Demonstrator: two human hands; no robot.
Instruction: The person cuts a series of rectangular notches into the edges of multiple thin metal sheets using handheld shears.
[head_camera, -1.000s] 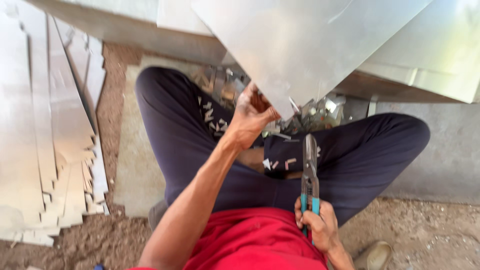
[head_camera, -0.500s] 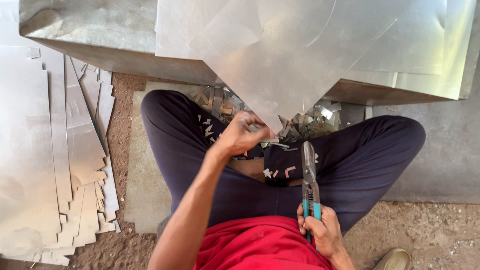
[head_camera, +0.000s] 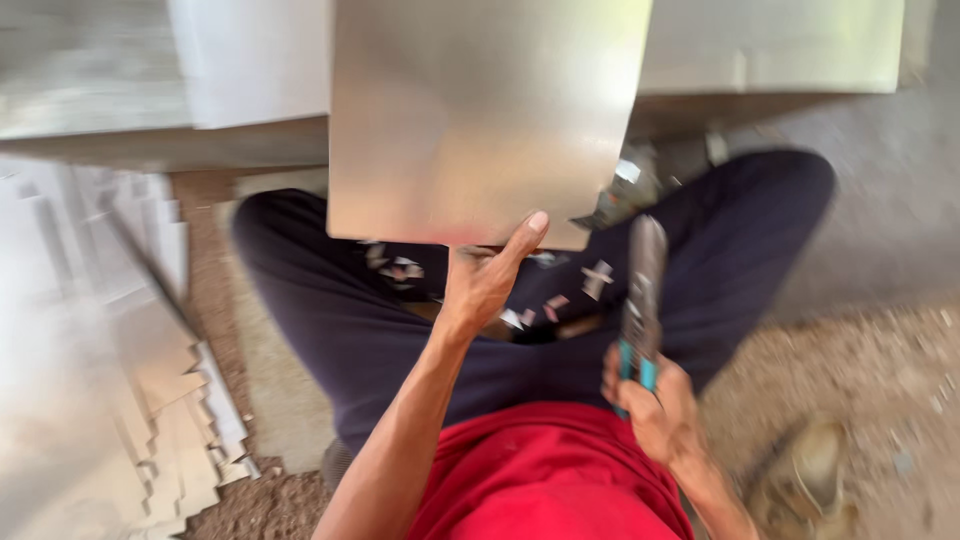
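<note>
The person sits cross-legged on the ground, and both arms reach forward from a red shirt (head_camera: 545, 480) over dark trousers (head_camera: 340, 320). The left arm stretches up and away from the body, the forearm bare, the wrist bent back. The left hand (head_camera: 485, 280) pinches the near edge of a flat metal sheet (head_camera: 480, 110): the thumb lies on the upper face near the sheet's near right corner, the other fingers curl beneath it. The sheet stands out from that grip toward the far side, held roughly level above the lap and covering the knees' middle.

The right hand (head_camera: 650, 400) stays low and close to the body, to the right of the left forearm. It is closed around the teal handles of a pair of tin snips (head_camera: 642, 295), whose blades point away, toward the sheet's near right corner but apart from it. Whether the blades are parted is lost in blur.

Small metal offcuts (head_camera: 560, 295) lie on the trousers between the two hands. A stack of cut metal strips (head_camera: 120, 380) lies on the ground at the left.
</note>
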